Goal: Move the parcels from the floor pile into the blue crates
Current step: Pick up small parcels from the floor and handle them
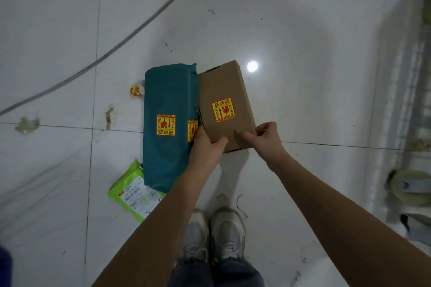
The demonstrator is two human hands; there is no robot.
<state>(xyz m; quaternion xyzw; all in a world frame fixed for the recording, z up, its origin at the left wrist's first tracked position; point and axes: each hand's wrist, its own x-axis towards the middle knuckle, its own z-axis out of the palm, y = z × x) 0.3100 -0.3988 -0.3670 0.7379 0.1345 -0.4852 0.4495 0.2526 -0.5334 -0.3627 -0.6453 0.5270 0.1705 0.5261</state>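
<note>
Right, we grip the box (225,105) by its near end: left hand (206,147) on one corner, right hand (263,136) on the other, for balance. It touches the teal parcel (166,123) on the floor (303,53). No crates visible.

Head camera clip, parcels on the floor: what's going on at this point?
A person stands over a tiled floor and grips a brown cardboard box at its near end with both hands, the left hand at the near left corner and the right hand at the near right corner. The box bears a yellow and red fragile sticker. Right beside it is a teal wrapped parcel with the same kind of sticker, and a green mailer bag pokes out from under that. No blue crate is in view.
</note>
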